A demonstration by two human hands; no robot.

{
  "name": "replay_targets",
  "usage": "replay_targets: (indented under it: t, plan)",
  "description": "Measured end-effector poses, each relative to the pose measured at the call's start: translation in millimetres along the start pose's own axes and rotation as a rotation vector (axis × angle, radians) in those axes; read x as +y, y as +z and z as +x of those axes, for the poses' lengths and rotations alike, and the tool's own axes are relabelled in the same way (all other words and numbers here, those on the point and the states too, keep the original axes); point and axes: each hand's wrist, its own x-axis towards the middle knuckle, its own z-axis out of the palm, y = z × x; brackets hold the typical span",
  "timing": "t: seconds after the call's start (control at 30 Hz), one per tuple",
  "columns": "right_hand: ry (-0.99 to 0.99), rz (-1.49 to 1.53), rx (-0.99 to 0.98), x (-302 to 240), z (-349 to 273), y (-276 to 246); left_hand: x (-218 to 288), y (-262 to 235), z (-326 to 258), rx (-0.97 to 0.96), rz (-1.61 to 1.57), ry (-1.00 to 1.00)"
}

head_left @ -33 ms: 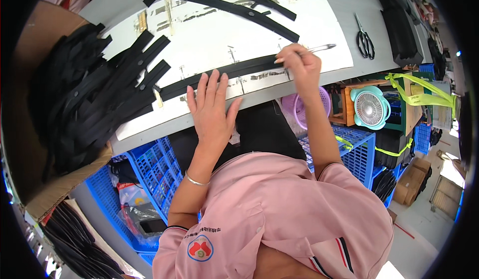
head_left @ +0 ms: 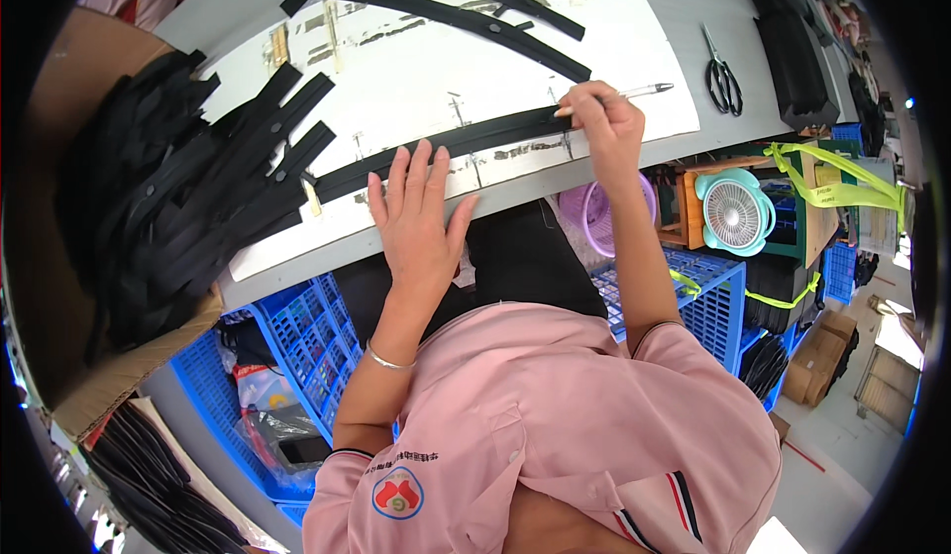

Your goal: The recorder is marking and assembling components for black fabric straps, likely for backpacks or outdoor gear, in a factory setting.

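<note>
From the head view you have one black strap (head_left: 446,148) lying across the white sheet (head_left: 416,69) on the table (head_left: 693,19), two more straps beyond it, one pair of scissors (head_left: 723,84), and a heaped pile of straps (head_left: 168,198) too tangled to count. Your left hand (head_left: 416,217) lies flat, fingers spread, pressing the strap. Your right hand (head_left: 604,123) pinches one pen (head_left: 634,92) at the strap's end.

The left hand (head_left: 418,219) lies flat over the black strip (head_left: 495,136), hiding the stretch beneath its fingers. The right hand (head_left: 604,123) covers the pen (head_left: 634,92) except the tip at 3 o'clock. At 12 o'clock, further strips (head_left: 466,19) run off the picture's edge. The marks on the white sheet (head_left: 416,79) are too small to tell.
</note>
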Motion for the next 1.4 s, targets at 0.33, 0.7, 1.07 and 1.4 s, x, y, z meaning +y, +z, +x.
replay_targets:
  t: [0.33,0.7,1.07,1.4]
  plan:
    - [0.063,-0.16,-0.011,23,14,-26,40,20,36,0.114,-0.25,0.042]
    - [0.008,-0.276,-0.055,34,15,-25,69,75,88,0.149,-0.306,0.107]
    - [0.023,-0.14,-0.012,29,10,-33,70,76,88,0.15,-0.282,0.102]
    - [-0.147,-0.415,-0.161,28,9,-30,67,71,84,0.171,-0.268,0.081]
